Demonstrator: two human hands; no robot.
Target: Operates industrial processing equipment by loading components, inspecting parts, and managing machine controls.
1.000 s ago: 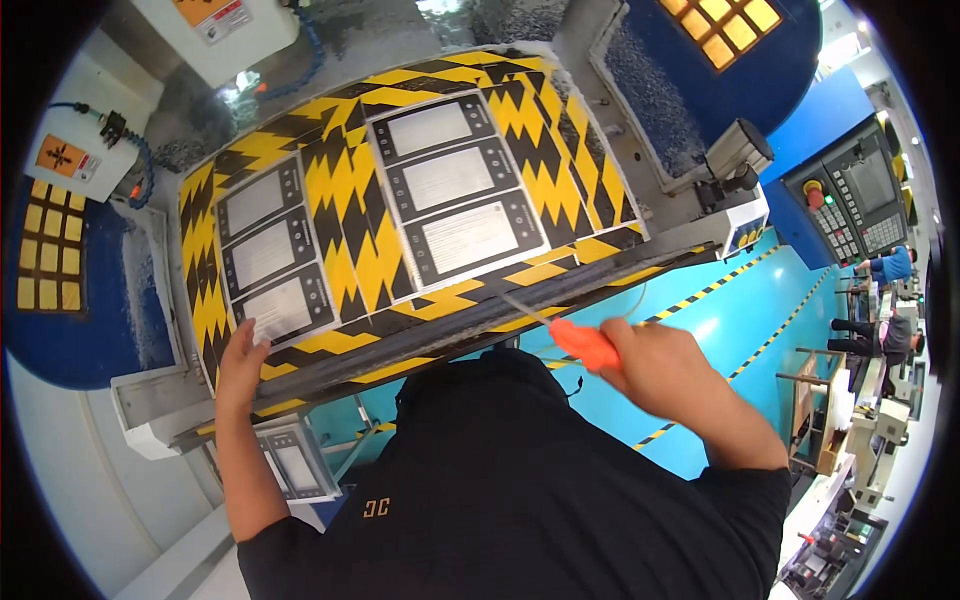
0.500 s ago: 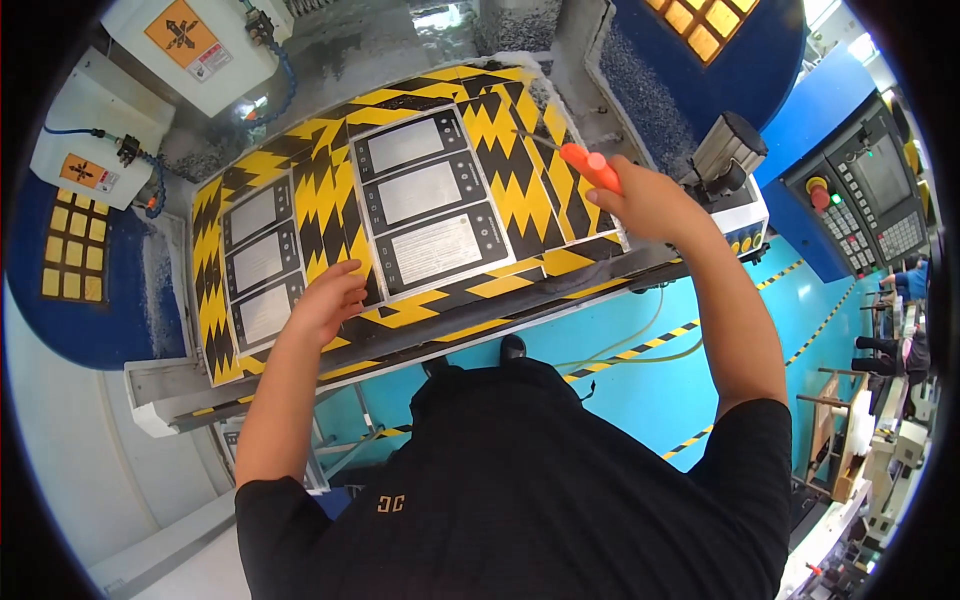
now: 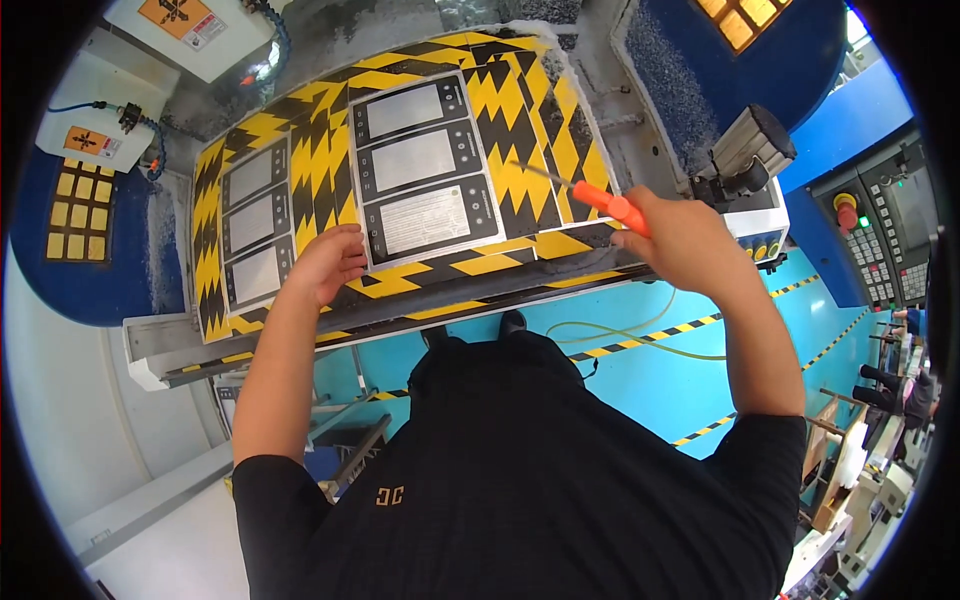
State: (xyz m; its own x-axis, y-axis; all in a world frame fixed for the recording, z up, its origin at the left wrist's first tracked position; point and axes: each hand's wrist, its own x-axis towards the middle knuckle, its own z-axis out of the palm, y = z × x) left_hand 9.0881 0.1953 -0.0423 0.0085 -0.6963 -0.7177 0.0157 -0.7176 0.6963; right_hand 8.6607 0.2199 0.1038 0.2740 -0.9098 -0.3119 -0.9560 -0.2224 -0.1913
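An orange air blow gun (image 3: 612,205) with a thin metal nozzle is gripped in my right hand (image 3: 685,243). Its nozzle points left, above the right part of a bed (image 3: 515,120) covered in yellow and black stripes. My left hand (image 3: 328,262) is at the bed's front, loosely curved with fingers apart, nothing visible in it. Right beside that hand lie flat black-framed panels with pale centres, set in two columns: a right-hand front panel (image 3: 430,222) and a left-hand front panel (image 3: 255,278) are nearest. Whether my left fingertips touch the bed I cannot tell.
A control console (image 3: 880,225) with a red knob stands at the right. A metal cylinder (image 3: 752,150) rises by the bed's right corner. White machine heads (image 3: 205,60) hang at the far left. A yellow-green hose (image 3: 640,338) runs over the blue floor.
My right hand has moved slightly right and down with the air blow gun. My left hand stays near the panels' front edge. The bed appears higher in view.
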